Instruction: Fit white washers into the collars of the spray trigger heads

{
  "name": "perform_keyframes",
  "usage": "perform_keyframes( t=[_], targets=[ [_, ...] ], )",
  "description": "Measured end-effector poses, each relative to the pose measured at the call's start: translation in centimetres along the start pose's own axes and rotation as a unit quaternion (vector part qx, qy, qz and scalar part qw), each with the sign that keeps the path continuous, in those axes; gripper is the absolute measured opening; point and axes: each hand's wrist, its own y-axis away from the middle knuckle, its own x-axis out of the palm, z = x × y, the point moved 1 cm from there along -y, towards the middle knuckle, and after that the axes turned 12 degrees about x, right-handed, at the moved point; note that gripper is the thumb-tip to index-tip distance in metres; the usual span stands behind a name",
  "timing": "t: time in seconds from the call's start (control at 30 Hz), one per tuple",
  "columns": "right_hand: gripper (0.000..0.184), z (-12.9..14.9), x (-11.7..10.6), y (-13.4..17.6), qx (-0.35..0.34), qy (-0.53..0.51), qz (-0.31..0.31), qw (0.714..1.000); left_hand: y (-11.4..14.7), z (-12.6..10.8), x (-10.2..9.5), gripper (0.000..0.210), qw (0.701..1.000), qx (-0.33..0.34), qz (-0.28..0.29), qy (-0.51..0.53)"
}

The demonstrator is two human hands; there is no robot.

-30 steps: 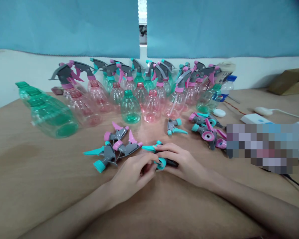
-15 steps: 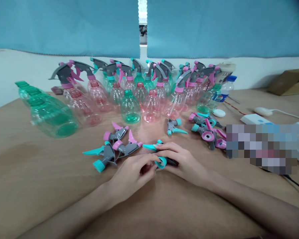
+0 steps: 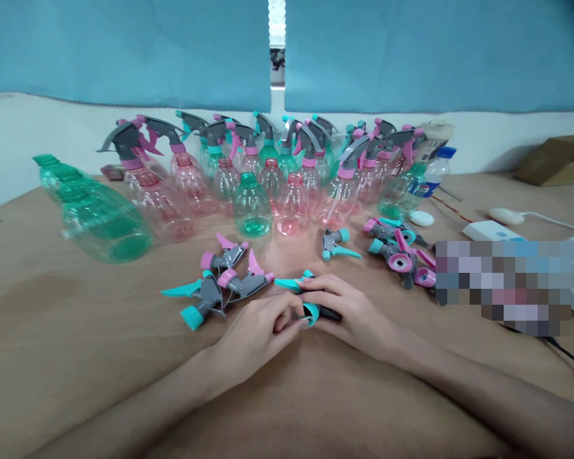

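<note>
My right hand point(image 3: 351, 312) is closed around a grey trigger spray head point(image 3: 333, 313) with a teal trigger and a teal collar, held low at the table. The open end of its collar point(image 3: 312, 313) faces me. At the collar's left rim, the thumb and fingers of my left hand point(image 3: 263, 322) are pinched together; whatever is between them is too small to make out. Left of my hands lie loose spray heads, one with a teal collar point(image 3: 191, 317) and two with pink ones, the nearer point(image 3: 243, 284) beside my left hand.
Green and pink bottles point(image 3: 252, 207) stand in rows at the back, several topped with spray heads. Toppled green bottles point(image 3: 110, 229) lie at left. One spray head point(image 3: 333, 244) lies beyond my hands; a pile of them point(image 3: 402, 255) is at right, near a white power strip point(image 3: 492, 231).
The fingertips of my left hand have drawn from the collar's opening to its left rim, and the collar has turned slightly. My right hand keeps its hold.
</note>
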Motion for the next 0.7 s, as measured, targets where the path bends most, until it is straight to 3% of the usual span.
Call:
perform_keyframes(
  t=[0.4,0.7],
  targets=[
    [0.025,0.1,-0.1,0.0,0.012,-0.007,-0.005,1.0,-0.2,-0.7,-0.6,0.012,1.0,0.006,0.001,0.02],
    [0.026,0.0,-0.1,0.1,0.035,-0.021,-0.031,0.999,-0.5,-1.2,-1.0,0.012,0.993,-0.044,0.021,0.105]
  ],
)
